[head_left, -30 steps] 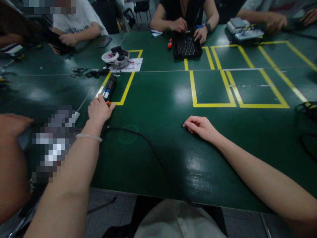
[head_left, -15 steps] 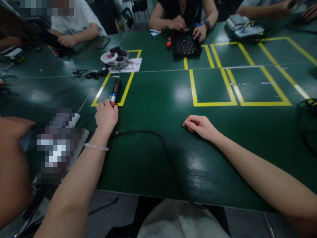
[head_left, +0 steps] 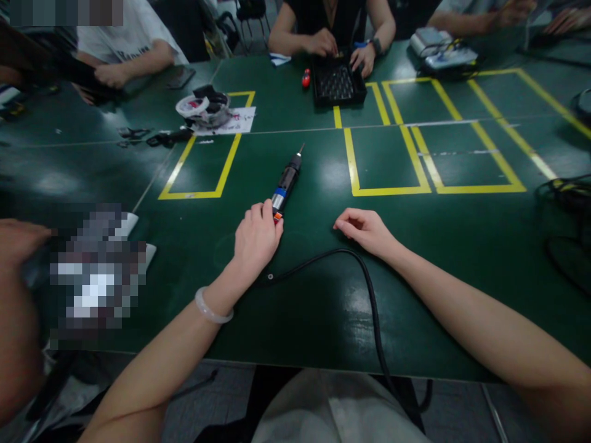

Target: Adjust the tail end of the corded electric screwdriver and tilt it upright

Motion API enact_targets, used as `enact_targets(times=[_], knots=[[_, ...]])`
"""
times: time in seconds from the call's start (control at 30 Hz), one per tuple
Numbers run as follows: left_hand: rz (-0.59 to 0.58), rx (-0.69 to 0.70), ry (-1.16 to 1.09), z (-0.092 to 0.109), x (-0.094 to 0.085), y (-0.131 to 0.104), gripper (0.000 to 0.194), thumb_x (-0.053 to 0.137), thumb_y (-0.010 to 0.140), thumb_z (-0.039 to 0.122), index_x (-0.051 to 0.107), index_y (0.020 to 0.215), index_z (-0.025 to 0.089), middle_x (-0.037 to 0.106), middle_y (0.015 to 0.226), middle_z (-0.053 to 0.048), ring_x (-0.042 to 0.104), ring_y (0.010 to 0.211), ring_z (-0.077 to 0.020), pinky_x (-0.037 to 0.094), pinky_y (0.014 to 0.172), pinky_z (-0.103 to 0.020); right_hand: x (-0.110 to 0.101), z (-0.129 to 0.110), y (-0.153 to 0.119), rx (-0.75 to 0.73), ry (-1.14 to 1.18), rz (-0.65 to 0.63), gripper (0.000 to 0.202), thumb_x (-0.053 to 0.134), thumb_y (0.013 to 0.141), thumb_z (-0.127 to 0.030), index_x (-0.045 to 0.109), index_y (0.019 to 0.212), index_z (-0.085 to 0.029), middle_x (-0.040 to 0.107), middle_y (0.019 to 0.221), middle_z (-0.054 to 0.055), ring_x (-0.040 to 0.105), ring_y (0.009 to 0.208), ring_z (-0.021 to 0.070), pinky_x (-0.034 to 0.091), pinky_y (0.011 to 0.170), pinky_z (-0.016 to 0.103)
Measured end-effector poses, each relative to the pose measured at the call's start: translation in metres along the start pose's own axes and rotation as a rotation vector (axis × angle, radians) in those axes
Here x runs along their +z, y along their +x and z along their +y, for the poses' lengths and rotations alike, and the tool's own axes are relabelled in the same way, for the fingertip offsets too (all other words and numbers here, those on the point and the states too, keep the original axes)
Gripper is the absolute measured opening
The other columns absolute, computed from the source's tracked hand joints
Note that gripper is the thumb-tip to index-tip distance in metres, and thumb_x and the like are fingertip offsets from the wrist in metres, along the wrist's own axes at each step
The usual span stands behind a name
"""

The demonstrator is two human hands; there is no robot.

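Note:
My left hand (head_left: 259, 237) is closed around the rear part of an electric screwdriver (head_left: 287, 177), over the green table left of the middle. The tool has a dark front with a blue and silver band, and its thin bit points away from me and a little to the right. A black cable (head_left: 367, 271) runs from under that hand across the table and down over the near edge. To the right, my right hand (head_left: 364, 229) rests with fingers curled in and thumb against them, showing nothing held. The yellow-taped rectangle (head_left: 189, 195) lies beyond and left of the screwdriver.
A transparent bundle with a tape roll (head_left: 192, 106) sits on a paper sheet (head_left: 242, 119). Across the table, a person's hands work at a black tray (head_left: 339, 92), beside a red object (head_left: 306, 78). Dark cables (head_left: 570, 197) lie at right. Another person's arm (head_left: 21, 295) is at left.
My left hand has brought the screwdriver right and nearer, out of the left taped rectangle, turning its bit rightward. The cable has shifted right with it. My right hand stays nearly in place.

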State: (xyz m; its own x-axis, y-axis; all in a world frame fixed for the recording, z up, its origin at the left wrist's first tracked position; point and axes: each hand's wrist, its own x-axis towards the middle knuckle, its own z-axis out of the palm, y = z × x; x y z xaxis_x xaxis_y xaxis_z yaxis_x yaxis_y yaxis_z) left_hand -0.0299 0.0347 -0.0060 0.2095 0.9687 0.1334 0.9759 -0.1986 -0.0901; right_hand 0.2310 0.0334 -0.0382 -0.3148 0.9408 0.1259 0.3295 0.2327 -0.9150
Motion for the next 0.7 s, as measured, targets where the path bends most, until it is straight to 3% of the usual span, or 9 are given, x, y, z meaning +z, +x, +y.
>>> enact_targets(times=[0.13, 0.27, 0.43, 0.53, 0.7], knots=[[0.010, 0.096, -0.032, 0.033, -0.002, -0.002, 0.050, 0.046, 0.102, 0.033, 0.046, 0.145, 0.007, 0.060, 0.129, -0.020, 0.061, 0.107, -0.0316, 0.054, 0.082, -0.039, 0.003, -0.005, -0.001, -0.114, -0.077, -0.006, 0.017, 0.059, 0.093, -0.033, 0.067, 0.099, -0.019, 0.062, 0.076, 0.001, 0.054, 0.065, 0.0142, 0.043, 0.061, 0.026], [-0.003, 0.161, -0.081, 0.059, -0.003, -0.005, 0.050, 0.048, 0.100, 0.031, 0.046, 0.145, 0.009, 0.060, 0.130, -0.020, 0.061, 0.108, -0.0314, 0.053, 0.083, -0.041, 0.006, -0.010, -0.002, -0.217, -0.204, -0.074, 0.028, 0.055, 0.094, -0.024, 0.062, 0.121, -0.022, 0.065, 0.092, 0.004, 0.060, 0.074, 0.0167, 0.048, 0.069, 0.029], [-0.037, 0.206, -0.148, 0.075, -0.007, -0.009, 0.052, 0.049, 0.097, 0.027, 0.047, 0.147, 0.012, 0.059, 0.133, -0.020, 0.060, 0.109, -0.0322, 0.051, 0.085, -0.043, 0.010, -0.012, -0.005, -0.285, -0.379, -0.091, 0.020, 0.055, 0.092, -0.020, 0.064, 0.110, -0.022, 0.069, 0.106, 0.009, 0.063, 0.090, 0.0216, 0.049, 0.079, 0.033], [-0.054, 0.223, -0.184, 0.072, -0.008, -0.011, 0.059, 0.054, 0.096, 0.031, 0.043, 0.150, 0.011, 0.057, 0.136, -0.019, 0.059, 0.112, -0.0323, 0.050, 0.088, -0.043, 0.011, -0.014, -0.007, -0.215, -0.327, -0.073, 0.007, 0.058, 0.092, -0.025, 0.063, 0.095, -0.021, 0.068, 0.090, 0.006, 0.061, 0.077, 0.0189, 0.047, 0.071, 0.030], [-0.034, 0.279, -0.286, 0.059, -0.002, -0.012, 0.070, 0.061, 0.094, 0.041, 0.039, 0.153, 0.010, 0.054, 0.142, -0.019, 0.052, 0.125, -0.0344, 0.044, 0.103, -0.046, 0.011, -0.016, -0.005, 0.138, 0.178, -0.082, 0.025, 0.064, 0.089, -0.042, 0.055, 0.082, -0.020, 0.055, 0.058, -0.004, 0.047, 0.046, 0.0099, 0.036, 0.045, 0.023]])
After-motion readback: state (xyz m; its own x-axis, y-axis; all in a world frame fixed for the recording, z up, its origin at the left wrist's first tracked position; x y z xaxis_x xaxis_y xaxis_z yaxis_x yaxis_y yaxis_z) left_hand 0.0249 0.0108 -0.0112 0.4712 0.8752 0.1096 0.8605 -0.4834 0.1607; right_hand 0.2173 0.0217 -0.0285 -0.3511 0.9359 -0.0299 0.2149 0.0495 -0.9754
